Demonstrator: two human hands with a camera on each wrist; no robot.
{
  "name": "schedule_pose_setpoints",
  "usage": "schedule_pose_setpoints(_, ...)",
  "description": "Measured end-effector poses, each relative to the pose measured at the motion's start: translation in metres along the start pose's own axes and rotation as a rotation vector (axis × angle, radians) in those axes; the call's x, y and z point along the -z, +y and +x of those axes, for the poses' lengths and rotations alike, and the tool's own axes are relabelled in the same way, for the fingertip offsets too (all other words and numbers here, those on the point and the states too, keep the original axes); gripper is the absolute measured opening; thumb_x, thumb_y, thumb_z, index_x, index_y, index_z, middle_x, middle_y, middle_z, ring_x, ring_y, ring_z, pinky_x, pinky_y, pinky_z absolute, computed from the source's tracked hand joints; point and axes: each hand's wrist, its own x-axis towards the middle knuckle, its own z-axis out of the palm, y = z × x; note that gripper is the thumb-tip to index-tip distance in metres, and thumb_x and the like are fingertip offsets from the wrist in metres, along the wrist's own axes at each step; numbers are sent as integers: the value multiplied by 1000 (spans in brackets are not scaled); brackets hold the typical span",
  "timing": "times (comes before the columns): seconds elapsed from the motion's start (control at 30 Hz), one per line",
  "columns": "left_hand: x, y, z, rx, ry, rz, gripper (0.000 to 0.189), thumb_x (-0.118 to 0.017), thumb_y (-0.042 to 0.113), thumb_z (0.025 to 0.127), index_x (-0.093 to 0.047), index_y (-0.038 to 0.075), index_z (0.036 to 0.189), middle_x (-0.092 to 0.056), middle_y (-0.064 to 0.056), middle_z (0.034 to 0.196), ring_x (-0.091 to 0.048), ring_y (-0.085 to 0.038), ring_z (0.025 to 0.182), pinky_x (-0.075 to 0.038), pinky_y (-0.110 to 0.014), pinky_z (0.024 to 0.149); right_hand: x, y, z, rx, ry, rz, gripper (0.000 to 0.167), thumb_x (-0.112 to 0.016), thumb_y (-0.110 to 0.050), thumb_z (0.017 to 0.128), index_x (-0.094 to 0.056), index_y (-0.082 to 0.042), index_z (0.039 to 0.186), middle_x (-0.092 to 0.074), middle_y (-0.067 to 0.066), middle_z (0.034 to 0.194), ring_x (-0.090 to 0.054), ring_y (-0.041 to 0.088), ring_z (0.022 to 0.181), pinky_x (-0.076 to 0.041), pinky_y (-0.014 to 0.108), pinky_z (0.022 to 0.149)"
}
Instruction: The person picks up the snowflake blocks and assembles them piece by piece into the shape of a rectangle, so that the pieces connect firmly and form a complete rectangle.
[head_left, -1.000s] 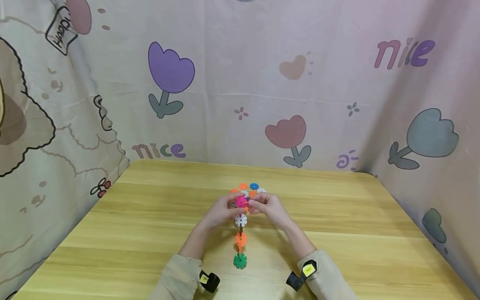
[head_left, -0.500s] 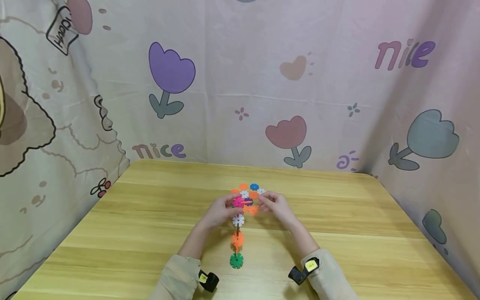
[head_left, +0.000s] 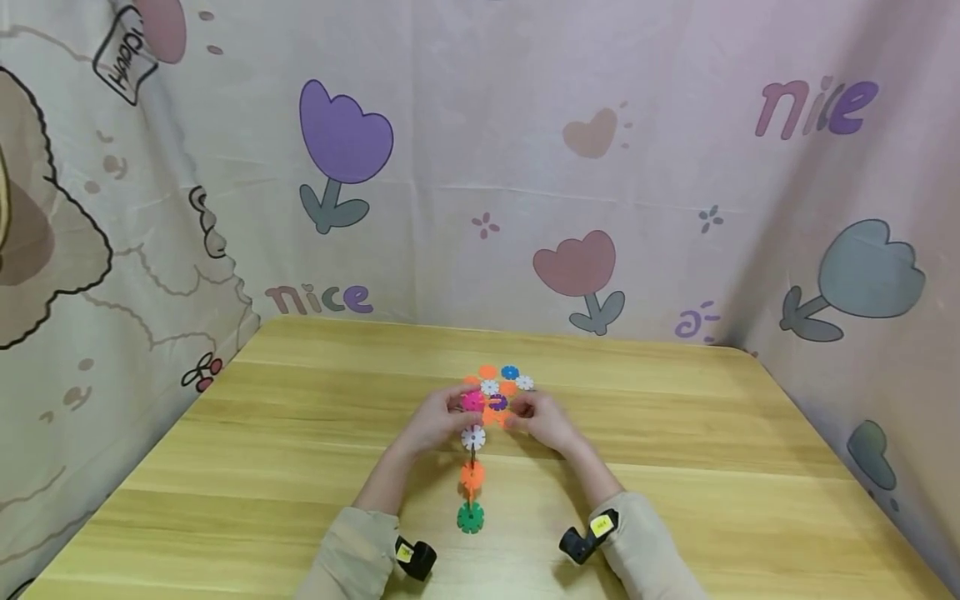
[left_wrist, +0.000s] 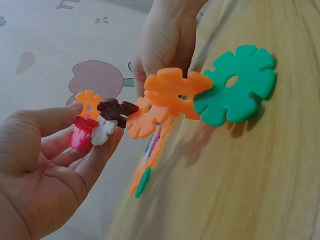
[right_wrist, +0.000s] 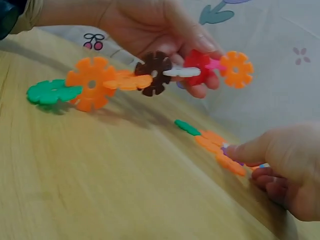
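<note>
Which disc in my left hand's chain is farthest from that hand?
The green disc, joined to an orange disc at one end of the chain. It is the only green one there; the others sit closer to your left hand.

A chain (right_wrist: 145,69) of notched plastic snowflake discs, slotted edge to edge, runs green, two orange, brown, white, red, pink, orange, held near its red end by the left hand (head_left: 441,422). Loose discs (head_left: 490,387), orange, white, blue, purple, green, lie clustered on the desk (head_left: 300,400).
</note>
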Motion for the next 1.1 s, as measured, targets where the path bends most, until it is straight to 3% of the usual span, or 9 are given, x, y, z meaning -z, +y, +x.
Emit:
schedule_pose_setpoints(0.17,0,-1,0,-12,-4,1,53,-63,6,85,-45,-2,134,-58,-13,93,-55,-17,74,-50,-31,66,-4,-3,-1,37,-5,-114,23,-73,-13,79,-65,0,96,-55,5,89,-50,18,82,-45,32,73)
schedule_pose_setpoints(0.27,0,-4,0,5,-8,-14,54,-63,7,85,-44,-1,135,-59,-13,96,-56,-18,75,-50,-31,66,-4,-5,-3,11,-19,-99,23,-73,-9,79,-60,1,96,-52,5,86,-48,18,79,-43,32,69)
schedule_pose_setpoints(0.5,-2,-5,-1,24,-7,-25,55,-63,9,86,-42,-1,136,-60,-14,104,-59,-19,83,-52,-30,70,-1,-1,-6,-68,0,55,21,-68,1,80,-51,-2,91,-49,4,78,-45,17,71,-39,29,61)
schedule_pose_setpoints(0.63,-2,-5,0,14,-6,-24,54,-62,9,87,-42,-1,136,-60,-18,104,-59,-18,80,-51,-31,68,4,3,-6,-81,17,99,15,-66,2,82,-54,-1,90,-52,3,74,-46,14,65,-39,25,56)
schedule_pose_setpoints(0.77,0,-6,1,4,-20,-33,53,-60,9,88,-41,-1,136,-59,-23,111,-60,-18,82,-52,-32,71,9,1,-9,-111,-19,181,7,-61,-1,86,-56,1,91,-55,5,70,-49,14,58,-43,25,50)
schedule_pose_setpoints(0.93,0,-6,0,-11,-16,-22,51,-60,8,89,-42,-3,135,-60,-24,110,-61,-19,85,-52,-32,73,14,-9,-12,-133,-70,308,11,-55,-9,92,-54,2,97,-59,11,69,-53,16,56,-45,25,47)
schedule_pose_setpoints(1.1,-1,-5,-1,-22,-20,-38,51,-59,7,89,-40,-5,136,-59,-26,110,-62,-21,86,-52,-32,73,22,-30,-17,-98,-95,377,18,-52,-10,95,-52,3,106,-59,26,76,-54,18,57,-47,32,51)
